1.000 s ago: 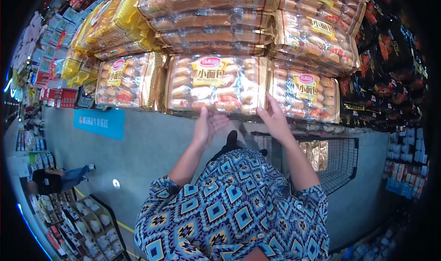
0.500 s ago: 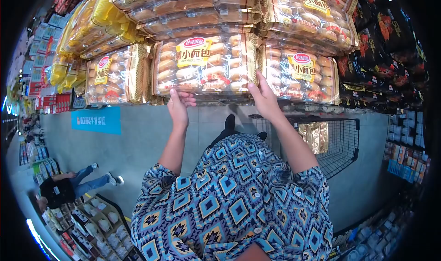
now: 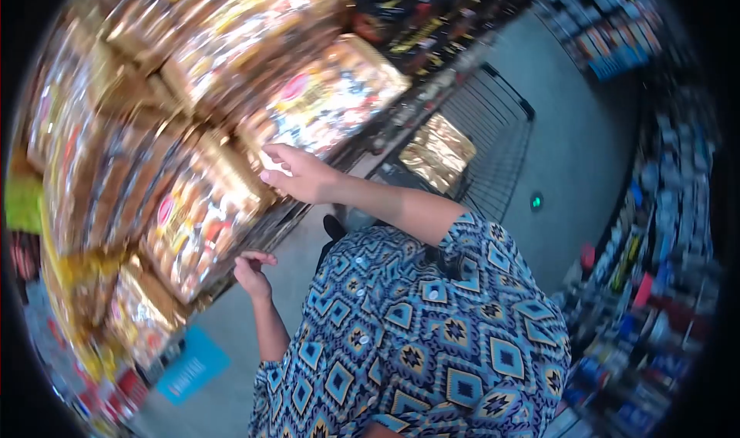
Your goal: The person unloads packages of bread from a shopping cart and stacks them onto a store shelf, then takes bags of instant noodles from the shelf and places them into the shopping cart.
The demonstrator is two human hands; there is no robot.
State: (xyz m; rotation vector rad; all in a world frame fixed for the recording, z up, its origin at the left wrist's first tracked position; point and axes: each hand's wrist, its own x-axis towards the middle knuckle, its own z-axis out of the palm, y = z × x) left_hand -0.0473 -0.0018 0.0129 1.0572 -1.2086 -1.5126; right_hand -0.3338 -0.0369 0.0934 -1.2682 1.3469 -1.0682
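Observation:
A clear pack of small bread rolls (image 3: 193,226) with gold ends lies at the front of the stacked display, blurred by motion. My right hand (image 3: 304,176) is at its gold end, thumb and fingers apart; whether it touches the wrapper I cannot tell. Just off the pack's front side is my left hand (image 3: 254,272), its fingers loosely bent and apart, holding nothing. Another bread pack (image 3: 327,99) sits beyond my right hand.
A black wire shopping cart (image 3: 493,145) stands to the right with a gold package (image 3: 438,154) in it. Dark packs (image 3: 416,21) lie further along the display. A blue floor sign (image 3: 193,365) is at lower left. Stocked shelves (image 3: 655,284) line the right.
The view has swung round, so the display now slants across the upper left and the cart shows more fully. My left hand has come away from the pack's front corner.

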